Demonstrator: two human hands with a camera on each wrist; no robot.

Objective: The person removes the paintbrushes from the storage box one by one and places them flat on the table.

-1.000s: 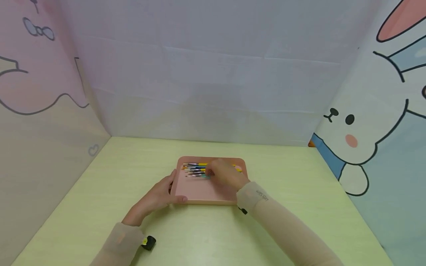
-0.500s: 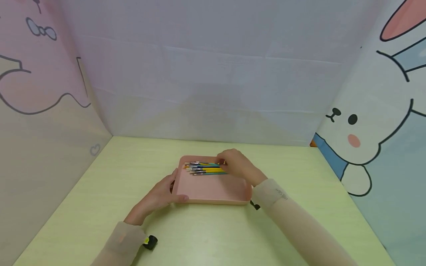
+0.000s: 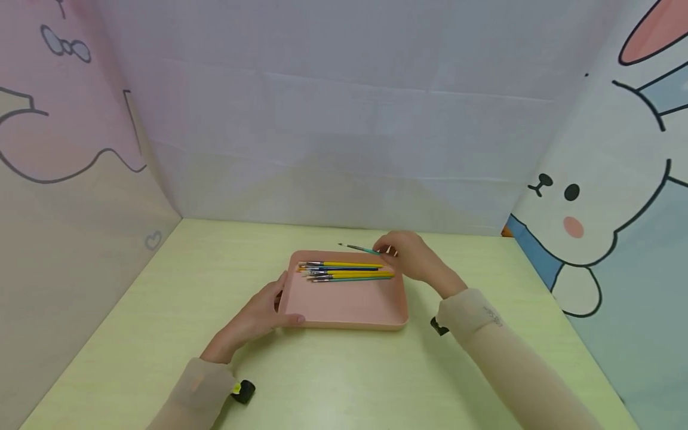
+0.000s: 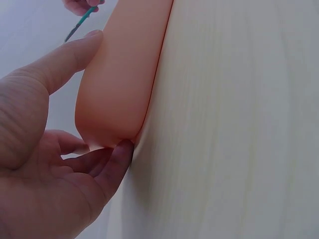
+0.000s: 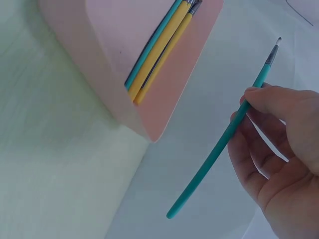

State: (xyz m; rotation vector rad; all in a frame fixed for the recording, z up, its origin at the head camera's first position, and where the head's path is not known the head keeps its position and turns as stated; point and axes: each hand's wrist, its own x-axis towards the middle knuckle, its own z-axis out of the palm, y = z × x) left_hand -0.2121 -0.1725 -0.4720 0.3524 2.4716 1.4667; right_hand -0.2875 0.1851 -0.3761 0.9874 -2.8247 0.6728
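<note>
Landmark: shallow pink rectangular tray with rounded corners (image 3: 349,306), on the pale wood-grained desk (image 3: 344,370), long side running left to right.

Slim teal-handled paintbrush with metal ferrule (image 5: 219,142): in the air by the tray's far right corner, apart from the rim. Height above tray level: cannot tell.

Right hand (image 3: 412,255): pinches that brush by its handle, thumb against fingers, below the ferrule; butt end sticks out free.

Left hand (image 3: 262,312): at the tray's near left corner, thumb on the near rim, fingers curled round the left side, gripping it. Well apart from the brush; the right is the nearer of the 2 hands.

Key relation: axis of the held brush. Runs roughly along the tray's far rim, bristles toward the tray's left, nearly parallel to the bundle of yellow-, blue- and teal-handled paintbrushes (image 3: 349,273) inside the tray's far half. Bristles point the same way in both. Bundle overlaps; no firm count.
</note>
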